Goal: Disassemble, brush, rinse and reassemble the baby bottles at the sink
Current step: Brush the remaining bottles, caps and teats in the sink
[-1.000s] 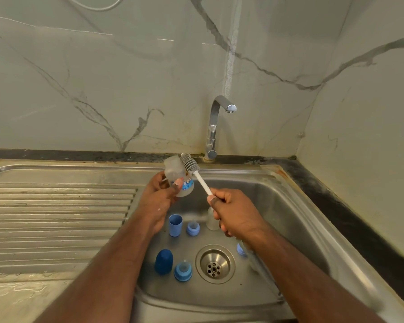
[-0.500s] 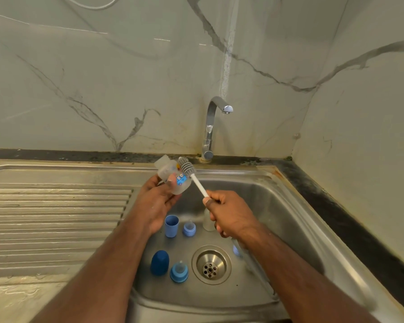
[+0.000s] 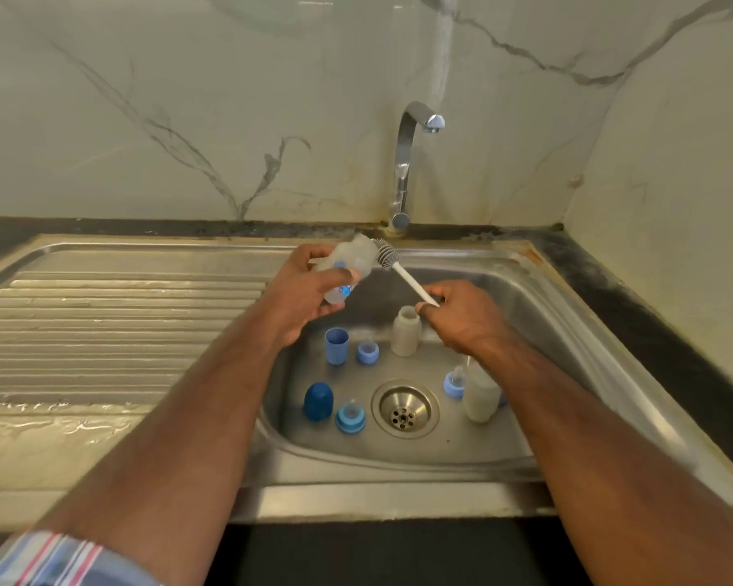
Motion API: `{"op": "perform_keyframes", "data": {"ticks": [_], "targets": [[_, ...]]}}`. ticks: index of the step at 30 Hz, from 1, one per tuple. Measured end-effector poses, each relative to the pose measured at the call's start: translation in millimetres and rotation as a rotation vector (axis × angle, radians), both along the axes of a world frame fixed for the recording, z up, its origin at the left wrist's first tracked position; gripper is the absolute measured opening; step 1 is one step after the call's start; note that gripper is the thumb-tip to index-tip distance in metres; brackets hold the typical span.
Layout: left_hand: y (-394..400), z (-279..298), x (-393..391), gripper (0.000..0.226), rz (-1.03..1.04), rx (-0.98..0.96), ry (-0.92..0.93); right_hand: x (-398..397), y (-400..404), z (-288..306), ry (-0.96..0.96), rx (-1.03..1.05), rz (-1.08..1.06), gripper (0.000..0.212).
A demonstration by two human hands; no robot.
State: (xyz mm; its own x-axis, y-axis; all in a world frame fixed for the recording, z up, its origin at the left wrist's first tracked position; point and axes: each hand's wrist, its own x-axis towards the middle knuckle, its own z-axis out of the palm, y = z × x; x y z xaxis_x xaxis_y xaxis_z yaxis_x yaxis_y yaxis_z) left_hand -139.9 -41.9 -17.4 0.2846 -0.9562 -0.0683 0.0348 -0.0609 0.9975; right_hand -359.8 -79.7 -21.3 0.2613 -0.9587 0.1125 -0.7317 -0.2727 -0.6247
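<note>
Steel sink (image 3: 568, 315) under marble walls (image 3: 187, 99); left fingers (image 3: 348, 274) round bottle (image 3: 348, 268), right fingers (image 3: 425, 307) pinching brush (image 3: 403, 274).

Soft even light, wide-angle edge bowing, slight blur.

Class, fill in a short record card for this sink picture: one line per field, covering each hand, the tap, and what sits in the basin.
Left hand: left hand grips a clear bottle, tilted
Right hand: right hand pinches the white handle of the brush
Brush head: beside the bottle's upper end; whether inside, cannot tell
Tap: tap shows no water running
Basin: sink holds two open bottles, blue caps and blue rings with teats
Drain: drain uncovered
</note>
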Motion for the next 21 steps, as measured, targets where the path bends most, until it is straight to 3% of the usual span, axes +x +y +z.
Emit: {"op": "perform_keyframes", "data": {"ticks": [3,7,12,17,21], "targets": [[11.6,1.7,2.9,0.053,-0.08,0.126,-0.335,-2.5,-1.7,-1.2,0.03,0.012,0.002,0.014],[30.4,3.1,9.8,0.048,-0.338,0.243,-0.698,-2.0,-0.5,-3.1,0.082,0.021,0.016,0.019],[43.9,-12.6,6.7,0.065,-0.563,0.365,-1.152,-0.8,2.1,-5.0,0.087,0.05,0.021,0.014],[47.2,-27.4,0.1,0.067,-0.679,0.513,-1.414,0.1,6.1,-4.0,0.105,0.086,0.028,0.014],[45.7,-34.3,-7.1,0.075,-0.725,0.573,-1.43,-0.4,6.7,-3.9,0.102,0.123,0.029,0.018]]}}
